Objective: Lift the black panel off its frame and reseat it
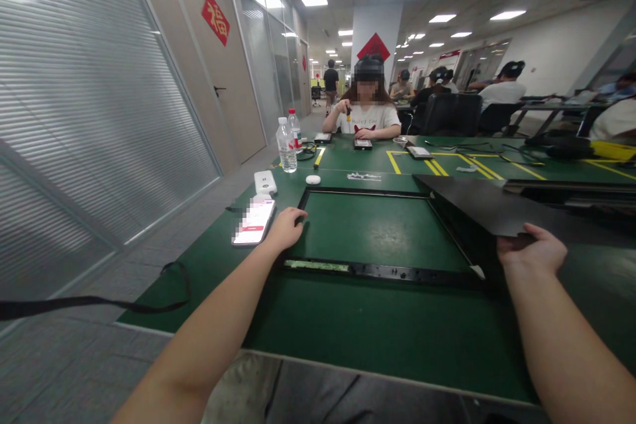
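Note:
A thin black rectangular frame (392,271) lies on the green table (377,324), with the tabletop showing through its middle. A green strip, perhaps a circuit board, runs along the left part of its near bar. My left hand (289,228) is closed on the frame's left side, its fingertips at the inner edge. In my right hand (534,253) is the near edge of a dark flat panel (477,202), thumb on top. The panel is tilted, raised above the table, and overlaps the frame's right side. Fingers beneath it are hidden.
Beside my left hand lies a phone (254,222), with a white power bank (265,183) and a white earbud case (313,180) beyond. Water bottles (287,146) stand farther back. Across the table, a person (370,116) holds a screwdriver (348,114) over a small device (363,144).

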### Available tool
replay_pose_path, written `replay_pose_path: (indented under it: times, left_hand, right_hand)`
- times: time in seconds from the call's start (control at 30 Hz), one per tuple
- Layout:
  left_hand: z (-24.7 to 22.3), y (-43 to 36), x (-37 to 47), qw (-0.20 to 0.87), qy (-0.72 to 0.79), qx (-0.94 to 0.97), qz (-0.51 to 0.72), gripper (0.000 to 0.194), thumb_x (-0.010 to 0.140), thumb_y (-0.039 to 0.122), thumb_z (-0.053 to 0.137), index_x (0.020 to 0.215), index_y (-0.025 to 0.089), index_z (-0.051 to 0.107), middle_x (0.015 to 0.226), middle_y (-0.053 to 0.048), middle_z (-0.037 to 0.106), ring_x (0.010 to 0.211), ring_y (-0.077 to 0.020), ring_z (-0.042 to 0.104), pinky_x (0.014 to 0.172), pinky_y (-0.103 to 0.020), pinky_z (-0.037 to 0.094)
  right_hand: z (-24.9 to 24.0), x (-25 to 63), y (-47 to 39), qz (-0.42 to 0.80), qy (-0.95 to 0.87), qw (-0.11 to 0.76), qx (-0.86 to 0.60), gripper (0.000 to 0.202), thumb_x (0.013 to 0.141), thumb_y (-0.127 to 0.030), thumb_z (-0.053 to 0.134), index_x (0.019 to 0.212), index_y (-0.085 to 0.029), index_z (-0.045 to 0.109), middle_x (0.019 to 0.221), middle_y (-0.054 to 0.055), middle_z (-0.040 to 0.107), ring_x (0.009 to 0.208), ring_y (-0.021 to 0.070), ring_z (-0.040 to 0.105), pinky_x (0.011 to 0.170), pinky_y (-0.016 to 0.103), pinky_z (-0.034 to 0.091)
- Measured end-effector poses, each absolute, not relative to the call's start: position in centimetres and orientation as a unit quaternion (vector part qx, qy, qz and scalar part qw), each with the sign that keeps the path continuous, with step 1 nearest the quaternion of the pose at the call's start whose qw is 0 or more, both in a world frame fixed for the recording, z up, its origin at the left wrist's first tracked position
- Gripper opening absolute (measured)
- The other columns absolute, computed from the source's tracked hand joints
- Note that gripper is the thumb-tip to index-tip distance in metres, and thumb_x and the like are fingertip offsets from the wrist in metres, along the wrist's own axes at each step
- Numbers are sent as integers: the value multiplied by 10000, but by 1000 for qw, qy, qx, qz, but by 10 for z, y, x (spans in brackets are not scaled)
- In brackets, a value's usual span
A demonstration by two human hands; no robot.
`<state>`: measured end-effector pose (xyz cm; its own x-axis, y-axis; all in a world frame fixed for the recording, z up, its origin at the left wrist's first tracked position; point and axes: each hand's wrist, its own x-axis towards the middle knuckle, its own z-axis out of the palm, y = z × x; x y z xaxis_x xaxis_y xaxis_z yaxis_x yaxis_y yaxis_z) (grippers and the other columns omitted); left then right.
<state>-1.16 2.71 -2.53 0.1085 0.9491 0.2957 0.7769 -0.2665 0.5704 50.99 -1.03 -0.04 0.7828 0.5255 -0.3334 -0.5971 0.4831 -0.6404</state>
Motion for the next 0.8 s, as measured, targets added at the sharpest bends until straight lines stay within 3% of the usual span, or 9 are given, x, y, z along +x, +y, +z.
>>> replay_pose_path:
  times: [0.27, 0.43, 0.53, 0.63, 0.7, 0.8]
  left_hand:
    - [-19, 27, -10, 194, 598, 666, 402, 250, 826, 99, 665, 966, 239, 817, 1250, -108, 792, 1325, -345, 696, 1273, -521, 480]
    - [-21, 32, -7, 282, 594, 585, 474, 186, 897, 203, 684, 1042, 222, 799, 1273, -117, 805, 1348, -342, 692, 1264, -531, 484]
    - [-18, 34, -4, 365, 570, 527, 513, 323, 1059, 355, 538, 1234, 182, 747, 1292, -171, 811, 1292, -311, 750, 1187, -496, 562]
    - [-8, 33, -6, 446, 534, 474, 540, 542, 1152, 459, 303, 1368, 128, 673, 1286, -245, 804, 1193, -294, 809, 1088, -453, 631]
    - [0, 31, -8, 549, 475, 380, 573, 552, 1156, 459, 322, 1406, 84, 640, 1247, -279, 806, 1122, -294, 832, 1020, -415, 659]
    - [10, 26, -13, 663, 392, 248, 588, 558, 1164, 422, 344, 1467, 28, 597, 1066, -244, 831, 951, -274, 855, 866, -337, 685]
  right_hand:
    - [25, 469, -26, 345, -22, 875, -339, 261, 595, -50, 558, 806, -192, 616, 951, 39, 716, 759, 159, 690, 635, 271, 634]
    - [30, 460, -33, 370, -35, 857, -357, 288, 622, -31, 575, 855, -192, 631, 859, 4, 678, 687, 134, 656, 532, 215, 542]
    - [28, 459, -32, 404, -41, 838, -364, 268, 643, -55, 594, 868, -191, 646, 820, 10, 682, 669, 153, 664, 547, 249, 563]
    - [25, 457, -30, 436, -56, 821, -366, 307, 649, -88, 596, 920, -197, 690, 839, 30, 736, 699, 201, 708, 664, 359, 655]
    - [22, 456, -29, 461, -61, 808, -362, 376, 640, -108, 590, 979, -200, 725, 873, 42, 774, 731, 235, 741, 766, 443, 689]
    - [19, 455, -27, 504, -78, 789, -343, 458, 628, -125, 591, 1047, -200, 760, 920, 62, 813, 783, 271, 779, 886, 511, 687]
